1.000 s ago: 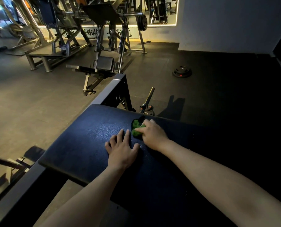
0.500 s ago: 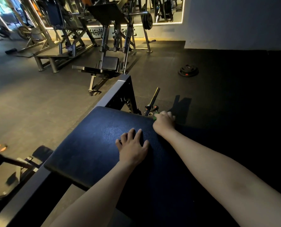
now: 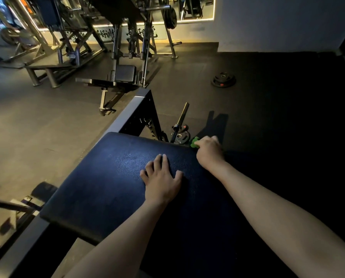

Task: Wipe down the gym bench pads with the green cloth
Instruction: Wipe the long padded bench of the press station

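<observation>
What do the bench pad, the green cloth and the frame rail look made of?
Bench pad: likely vinyl or faux leather, dark blue, pebbled grain with a soft sheen. Green cloth: seemingly soft fabric, bunched in the right hand; mostly hidden. Frame rail: probably painted metal, flat-sided, matte grey.

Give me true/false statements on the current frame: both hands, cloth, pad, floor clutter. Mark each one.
1. The right hand holds the green cloth at the far edge of the bench pad. True.
2. The left hand also grips the cloth. False: it rests flat on the pad with fingers spread, apart from the cloth.
3. A weight plate lies on the floor beyond the bench. True.
4. The barbell lies across the pad. False: it is down past the pad's far edge, not on the pad.
</observation>
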